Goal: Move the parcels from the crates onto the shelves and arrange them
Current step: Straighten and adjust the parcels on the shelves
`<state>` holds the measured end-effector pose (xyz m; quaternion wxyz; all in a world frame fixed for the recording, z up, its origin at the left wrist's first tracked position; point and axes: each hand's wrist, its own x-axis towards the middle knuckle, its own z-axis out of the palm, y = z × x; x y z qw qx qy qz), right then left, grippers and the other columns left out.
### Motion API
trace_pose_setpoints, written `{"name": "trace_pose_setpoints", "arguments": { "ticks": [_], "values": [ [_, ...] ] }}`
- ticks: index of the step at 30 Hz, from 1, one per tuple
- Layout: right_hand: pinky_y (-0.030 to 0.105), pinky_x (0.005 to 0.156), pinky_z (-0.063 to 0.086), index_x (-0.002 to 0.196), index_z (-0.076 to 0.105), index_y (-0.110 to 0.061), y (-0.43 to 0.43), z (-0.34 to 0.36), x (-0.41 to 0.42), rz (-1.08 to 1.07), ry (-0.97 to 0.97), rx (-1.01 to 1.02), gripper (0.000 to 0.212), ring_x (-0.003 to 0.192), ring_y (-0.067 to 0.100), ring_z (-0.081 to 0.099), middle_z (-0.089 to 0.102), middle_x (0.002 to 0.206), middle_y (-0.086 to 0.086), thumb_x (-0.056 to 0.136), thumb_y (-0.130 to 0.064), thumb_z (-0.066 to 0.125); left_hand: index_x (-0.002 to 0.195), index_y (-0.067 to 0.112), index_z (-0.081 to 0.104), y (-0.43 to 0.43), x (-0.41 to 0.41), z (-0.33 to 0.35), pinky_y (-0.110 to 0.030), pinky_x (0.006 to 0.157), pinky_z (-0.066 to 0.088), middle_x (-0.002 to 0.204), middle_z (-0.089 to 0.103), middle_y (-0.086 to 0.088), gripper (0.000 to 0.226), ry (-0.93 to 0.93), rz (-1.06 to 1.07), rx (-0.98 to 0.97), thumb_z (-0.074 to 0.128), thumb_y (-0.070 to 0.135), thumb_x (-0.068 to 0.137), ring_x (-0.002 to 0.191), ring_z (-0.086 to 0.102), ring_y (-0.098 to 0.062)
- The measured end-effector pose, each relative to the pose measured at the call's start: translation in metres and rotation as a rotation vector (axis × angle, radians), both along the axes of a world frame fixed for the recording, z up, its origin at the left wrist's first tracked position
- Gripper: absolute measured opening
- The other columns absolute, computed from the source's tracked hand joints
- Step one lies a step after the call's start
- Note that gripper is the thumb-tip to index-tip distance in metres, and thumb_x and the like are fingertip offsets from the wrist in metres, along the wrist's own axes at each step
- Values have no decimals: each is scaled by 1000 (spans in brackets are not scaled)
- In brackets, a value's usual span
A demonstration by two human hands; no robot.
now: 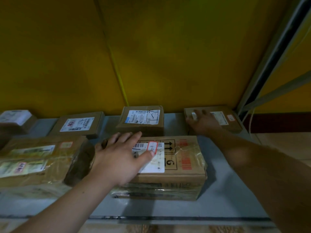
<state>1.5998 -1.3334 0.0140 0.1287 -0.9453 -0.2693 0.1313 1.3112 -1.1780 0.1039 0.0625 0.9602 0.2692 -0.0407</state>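
Parcels on a grey shelf [227,190] before a yellow back wall [151,56]. Left hand [121,155] flat on top of the large taped box [181,167] at front centre, fingers straight and spread over its white label [159,163], thumb tip at a red-edged sticker [152,145]; nothing gripped. Right hand [202,121] further back at the right end, laid palm-down on a small brown parcel [225,117] near the metal upright [252,81], fingers splayed, nothing grasped; somewhat blurred. Between the two hands, well back, a squarish labelled carton [143,120]. To its left a flat labelled carton [80,123], then a white-topped packet [15,118] at the far left edge. Front left, just beside the taped box, a long tape-wrapped parcel [33,160] with several labels.
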Motion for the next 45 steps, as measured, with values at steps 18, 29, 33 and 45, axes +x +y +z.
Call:
{"name": "trace_pose_setpoints", "arguments": {
  "ticks": [18,29,33,45],
  "values": [
    [45,104,44,155,18,-34,82,19,-26,590,-180,-130,72,140,31,36,2,166,-1,94,-63,45,148,48,6,-2,1,2,-51,109,18,157,17,22,94,-2,-3,21,0,89,64,144,10,-9],
    [41,106,38,148,39,-28,47,58,-30,315,-21,108,64,136,30,41,38,154,4,95,-64,43,147,48,4,0,2,-1,-53,108,17,158,17,19,94,-2,0,-10,-1,91,64,145,10,-14],
    [34,91,46,136,55,-28,25,89,-56,251,67,263,54,118,23,55,59,135,5,96,-62,41,148,49,6,0,4,0,-53,109,16,159,16,18,92,-2,7,-38,2,90,65,146,10,-15],
    [52,109,30,151,25,-37,-7,105,-183,290,-90,-84,81,137,29,37,34,155,1,84,-82,22,149,36,29,27,-17,13,-42,117,22,161,14,8,71,-179,14,-280,47,65,87,146,19,-21]
  ]
}}
